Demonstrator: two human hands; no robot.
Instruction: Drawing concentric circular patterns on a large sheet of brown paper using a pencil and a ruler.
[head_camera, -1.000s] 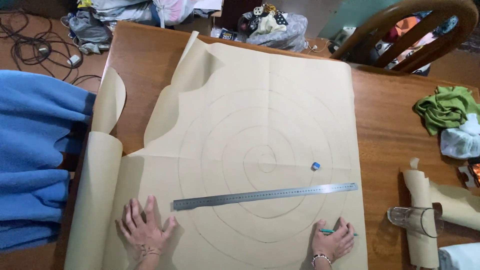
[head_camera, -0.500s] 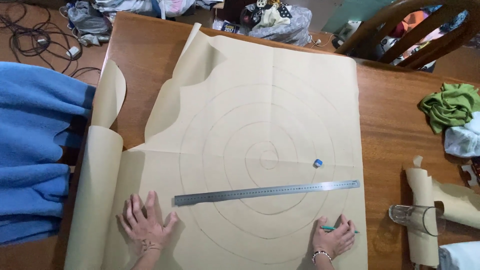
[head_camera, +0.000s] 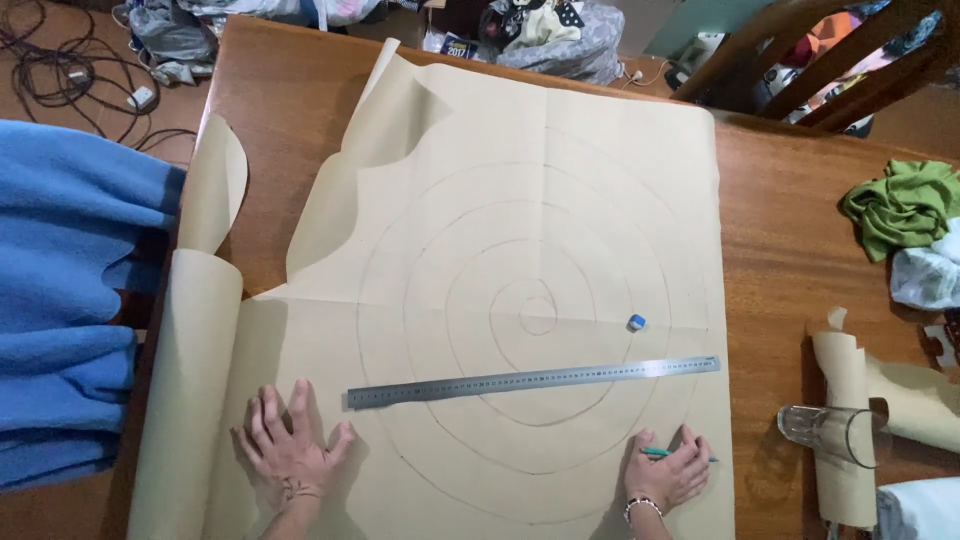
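Observation:
A large sheet of tan paper (head_camera: 520, 230) with a pencilled spiral lies across the wooden table (head_camera: 790, 260). A long steel ruler (head_camera: 533, 381) rests on it, slightly slanted. My left hand (head_camera: 290, 445) is pressed flat on the paper near the front edge, fingers spread, just left of the ruler's end. My right hand (head_camera: 668, 470) lies on the paper at the lower right, with a green pen (head_camera: 672, 454) under its fingers. A small blue eraser (head_camera: 636, 322) sits above the ruler's right part.
The paper's left end is a roll (head_camera: 185, 390). Blue fabric (head_camera: 60, 300) hangs at the left. A clear glass (head_camera: 828, 433) on its side and paper scraps (head_camera: 850, 400) lie at the right, green cloth (head_camera: 900, 205) beyond. A wooden chair (head_camera: 800, 70) stands behind.
The view has shifted slightly toward the table's far side. Both hands and the ruler stay where they were on the paper.

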